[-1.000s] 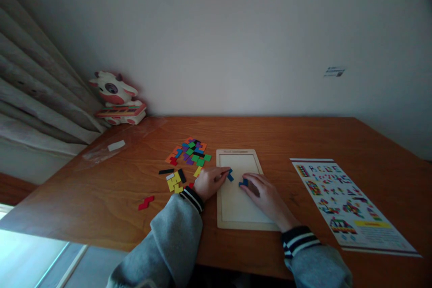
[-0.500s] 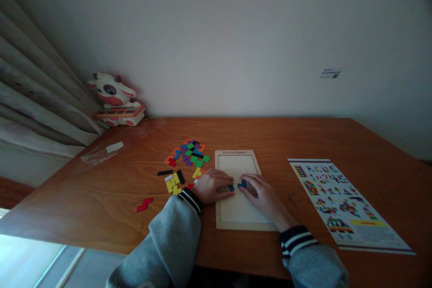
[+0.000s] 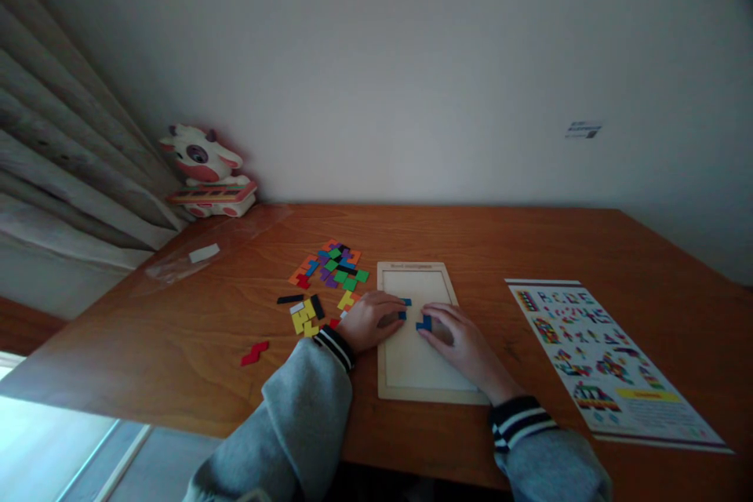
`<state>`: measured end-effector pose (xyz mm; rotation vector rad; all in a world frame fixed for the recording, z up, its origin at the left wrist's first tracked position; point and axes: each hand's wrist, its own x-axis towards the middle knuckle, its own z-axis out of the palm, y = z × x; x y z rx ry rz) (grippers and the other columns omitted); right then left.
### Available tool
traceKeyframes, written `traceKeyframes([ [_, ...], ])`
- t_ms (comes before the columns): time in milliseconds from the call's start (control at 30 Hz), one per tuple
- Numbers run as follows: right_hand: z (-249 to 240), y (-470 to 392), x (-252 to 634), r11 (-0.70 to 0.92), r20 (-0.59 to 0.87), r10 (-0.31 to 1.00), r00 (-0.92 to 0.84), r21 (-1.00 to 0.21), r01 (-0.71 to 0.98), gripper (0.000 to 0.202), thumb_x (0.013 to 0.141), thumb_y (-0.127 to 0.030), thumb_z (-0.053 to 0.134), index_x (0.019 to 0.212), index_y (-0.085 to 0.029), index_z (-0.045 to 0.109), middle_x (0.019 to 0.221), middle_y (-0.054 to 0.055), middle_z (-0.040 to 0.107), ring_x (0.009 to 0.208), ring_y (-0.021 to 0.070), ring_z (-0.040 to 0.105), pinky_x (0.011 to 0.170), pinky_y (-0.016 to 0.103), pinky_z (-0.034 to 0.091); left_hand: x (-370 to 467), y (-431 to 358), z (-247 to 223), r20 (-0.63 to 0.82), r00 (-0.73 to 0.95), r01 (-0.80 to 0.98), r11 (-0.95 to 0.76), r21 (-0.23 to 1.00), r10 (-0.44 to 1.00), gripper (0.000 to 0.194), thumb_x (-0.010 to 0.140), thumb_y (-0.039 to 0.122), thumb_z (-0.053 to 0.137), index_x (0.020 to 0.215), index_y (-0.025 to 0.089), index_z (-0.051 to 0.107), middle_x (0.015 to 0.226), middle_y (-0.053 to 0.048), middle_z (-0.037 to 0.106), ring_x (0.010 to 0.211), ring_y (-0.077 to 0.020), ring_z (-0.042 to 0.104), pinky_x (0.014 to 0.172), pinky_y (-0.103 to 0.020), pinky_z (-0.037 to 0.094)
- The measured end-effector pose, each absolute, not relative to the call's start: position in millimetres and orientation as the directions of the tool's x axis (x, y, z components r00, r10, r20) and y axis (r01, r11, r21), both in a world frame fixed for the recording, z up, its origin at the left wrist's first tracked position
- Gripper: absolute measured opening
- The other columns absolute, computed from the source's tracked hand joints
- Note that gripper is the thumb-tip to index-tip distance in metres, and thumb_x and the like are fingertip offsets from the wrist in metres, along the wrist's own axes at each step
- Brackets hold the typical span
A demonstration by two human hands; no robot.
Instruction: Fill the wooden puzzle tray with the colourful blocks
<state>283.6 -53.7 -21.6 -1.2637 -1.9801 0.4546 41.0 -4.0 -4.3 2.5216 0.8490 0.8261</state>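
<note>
A flat, angular blue piece (image 3: 424,324) is held between the thumb and forefinger of the right hand (image 3: 428,321), over the middle of a pale rectangular board with a raised wooden-looking frame (image 3: 435,385). The fingers of the left hand (image 3: 405,311) are bent, with a gap left between thumb and forefinger. Blue parts (image 3: 402,315) are seen at both of its tips, over the board; whether they are gripped or only touched cannot be told. The board is laid on a brown wooden surface (image 3: 176,376). To its left, a multicoloured cluster of flat pieces (image 3: 332,263) is spread, with a group of yellow pieces (image 3: 302,320) nearer and a red zigzag piece (image 3: 255,354) set apart. A printed white sheet with colourful figures (image 3: 641,410) is placed at the right.
</note>
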Motion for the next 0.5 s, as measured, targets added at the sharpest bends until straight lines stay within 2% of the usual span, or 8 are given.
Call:
traceKeyframes([
  [167, -23, -52, 287, 0.450, 0.368, 0.892, -0.264, -0.654, 0.608, 0.025, 0.087, -0.035, 0.067, 0.110, -0.025, 0.071, 0.113, 0.008, 0.072, 0.107, 0.0247, 0.066, 0.098, 0.043, 0.054, 43, -5, -8, 0.402, 0.644, 0.448, -0.747, 0.492, 0.651, 0.020, 0.095, 0.030, 0.059, 0.109, 0.021, 0.070, 0.121, -0.007, 0.071, 0.116, -0.0204, 0.065, 0.109, -0.043, 0.044],
  [267, -21, -52, 289, 0.444, 0.347, 0.896, -0.277, -0.672, 0.593, 0.026, 0.086, -0.036, 0.069, 0.110, -0.025, 0.072, 0.115, 0.008, 0.072, 0.108, 0.0248, 0.067, 0.098, 0.043, 0.054, 43, -4, -8, 0.458, 0.582, 0.468, -0.737, 0.487, 0.672, 0.019, 0.094, 0.029, 0.060, 0.106, 0.021, 0.072, 0.117, -0.007, 0.072, 0.113, -0.0207, 0.066, 0.104, -0.039, 0.049],
  [367, -18, -54, 290, 0.426, 0.338, 0.905, -0.261, -0.696, 0.578, 0.025, 0.089, -0.039, 0.065, 0.109, -0.025, 0.072, 0.120, 0.008, 0.070, 0.111, 0.0249, 0.066, 0.100, 0.044, 0.053, 29, 4, -5, 0.539, 0.376, 0.599, -0.642, 0.478, 0.753, 0.019, 0.094, 0.026, 0.057, 0.104, 0.020, 0.072, 0.112, -0.009, 0.073, 0.103, -0.0208, 0.068, 0.095, -0.037, 0.054],
  [500, -15, -54, 288, 0.378, 0.325, 0.925, -0.197, -0.736, 0.561, 0.024, 0.092, -0.041, 0.058, 0.104, -0.025, 0.072, 0.118, 0.009, 0.069, 0.107, 0.0246, 0.067, 0.094, 0.043, 0.056, -13, 19, -2, 0.539, 0.091, 0.855, -0.344, 0.389, 0.837, 0.028, 0.092, 0.018, 0.053, 0.117, 0.020, 0.068, 0.120, -0.010, 0.070, 0.112, -0.0265, 0.063, 0.101, -0.045, 0.050],
])
